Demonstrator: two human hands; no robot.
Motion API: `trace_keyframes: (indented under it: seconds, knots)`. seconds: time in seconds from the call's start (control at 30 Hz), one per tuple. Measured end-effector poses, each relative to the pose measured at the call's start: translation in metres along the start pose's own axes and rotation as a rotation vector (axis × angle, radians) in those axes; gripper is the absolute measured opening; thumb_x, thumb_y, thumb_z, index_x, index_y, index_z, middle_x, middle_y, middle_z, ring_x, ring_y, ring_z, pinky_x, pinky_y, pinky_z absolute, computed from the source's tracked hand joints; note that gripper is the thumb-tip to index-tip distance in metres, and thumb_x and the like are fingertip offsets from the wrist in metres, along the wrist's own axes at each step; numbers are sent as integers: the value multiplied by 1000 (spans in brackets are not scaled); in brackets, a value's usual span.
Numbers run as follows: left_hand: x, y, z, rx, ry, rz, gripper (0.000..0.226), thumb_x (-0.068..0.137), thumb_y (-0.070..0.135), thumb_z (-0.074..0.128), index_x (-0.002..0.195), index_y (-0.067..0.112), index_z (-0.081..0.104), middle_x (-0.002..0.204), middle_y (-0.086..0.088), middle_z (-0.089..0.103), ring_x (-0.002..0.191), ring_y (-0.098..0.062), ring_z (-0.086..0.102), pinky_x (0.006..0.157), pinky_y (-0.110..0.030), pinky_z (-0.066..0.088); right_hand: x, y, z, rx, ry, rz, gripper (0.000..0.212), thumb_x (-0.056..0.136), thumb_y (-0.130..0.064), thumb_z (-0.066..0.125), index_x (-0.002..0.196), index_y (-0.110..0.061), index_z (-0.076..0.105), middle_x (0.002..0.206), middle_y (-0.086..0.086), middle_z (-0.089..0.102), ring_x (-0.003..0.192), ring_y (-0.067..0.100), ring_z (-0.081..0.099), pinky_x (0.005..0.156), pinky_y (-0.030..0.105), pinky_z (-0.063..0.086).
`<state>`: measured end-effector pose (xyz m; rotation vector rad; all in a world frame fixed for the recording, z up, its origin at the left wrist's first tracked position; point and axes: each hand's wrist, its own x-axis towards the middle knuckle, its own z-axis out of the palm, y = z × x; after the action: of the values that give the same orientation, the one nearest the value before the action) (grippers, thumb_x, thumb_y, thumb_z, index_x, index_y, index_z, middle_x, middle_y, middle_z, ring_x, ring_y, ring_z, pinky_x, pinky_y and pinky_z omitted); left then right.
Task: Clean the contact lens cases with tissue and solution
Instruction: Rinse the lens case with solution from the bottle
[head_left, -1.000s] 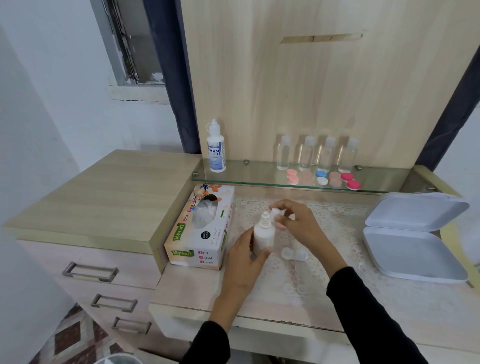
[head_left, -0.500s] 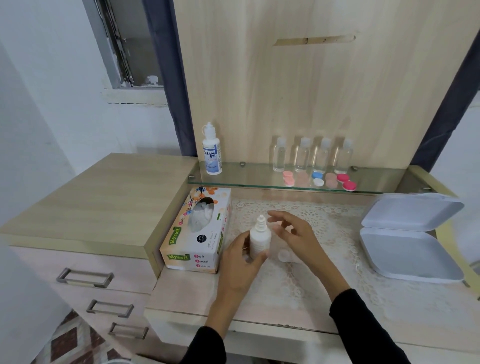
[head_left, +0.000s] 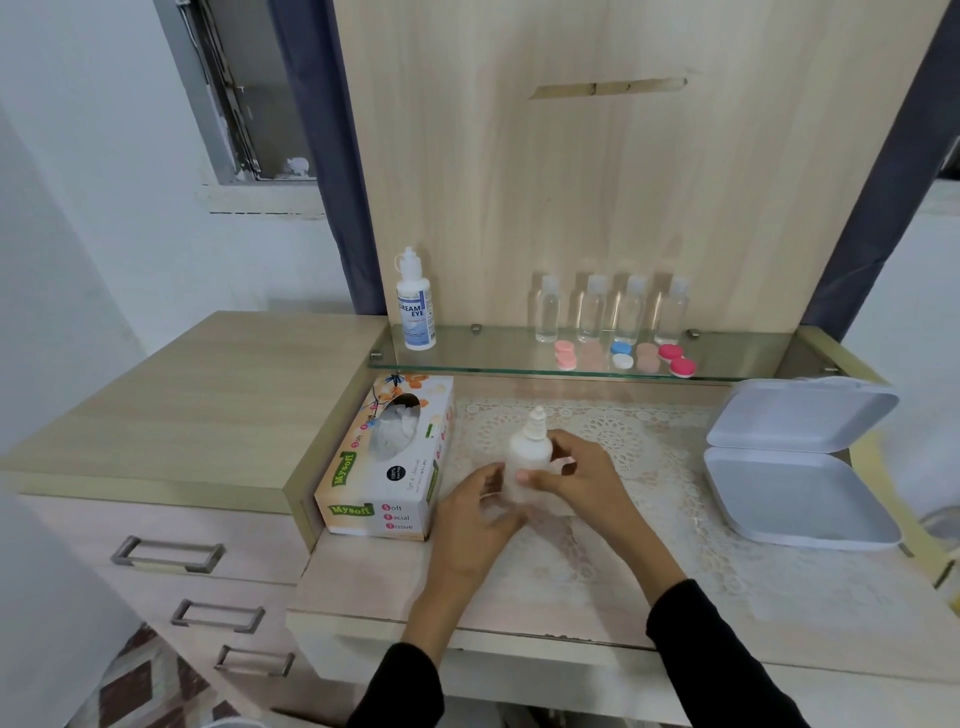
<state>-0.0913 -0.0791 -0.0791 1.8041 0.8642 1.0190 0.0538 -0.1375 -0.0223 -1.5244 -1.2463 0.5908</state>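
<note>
left grip: my left hand (head_left: 475, 512) curls round the foot of the solution bottle (head_left: 529, 457), which stands upright on the desk (head_left: 519, 587).
right grip: my right hand (head_left: 579, 483) wraps the bottle's body, thumb in front.
cases: the coloured lens cases (head_left: 623, 358) sit on the glass shelf (head_left: 467, 358).
how: hold low, squeeze gently, tissue box (head_left: 389, 462) just beside for wiping.
change: a second ago my right hand was up at the nozzle; now it is lower and hides the clear case.
</note>
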Motion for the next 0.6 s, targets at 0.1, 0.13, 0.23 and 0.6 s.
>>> trace_keyframes:
  seconds: [0.1, 0.13, 0.23, 0.6]
  knots:
    - [0, -5, 1, 139, -55, -18, 54, 71, 32, 82, 120, 23, 61, 115, 11, 64, 105, 2, 58, 92, -11, 44, -4, -5, -25, 47, 100, -4, 36, 72, -21, 82, 104, -17, 66, 97, -7, 70, 90, 6, 65, 77, 26, 53]
    - [0, -5, 1, 179, -61, -10, 52, 72, 33, 81, 119, 23, 61, 115, 12, 63, 105, 1, 57, 91, -11, 43, -6, -5, -34, 71, 124, -4, 38, 71, -22, 83, 104, -16, 65, 99, -6, 70, 93, 6, 65, 76, 24, 53]
    - [3, -4, 3, 296, -95, 41, 43, 75, 31, 78, 115, 23, 63, 112, 12, 61, 107, -7, 53, 92, -21, 43, -15, -3, -58, 61, 172, -5, 43, 66, -25, 85, 100, -15, 60, 99, -8, 68, 93, -1, 63, 74, 12, 48]
    - [8, 9, 24, 460, -135, 85, 27, 77, 44, 72, 103, 38, 69, 97, 21, 52, 99, -5, 46, 89, -28, 35, -25, 40, -80, -497, 273, -175, 58, 56, -14, 91, 109, -17, 66, 102, -4, 69, 93, 16, 59, 72, 28, 44]
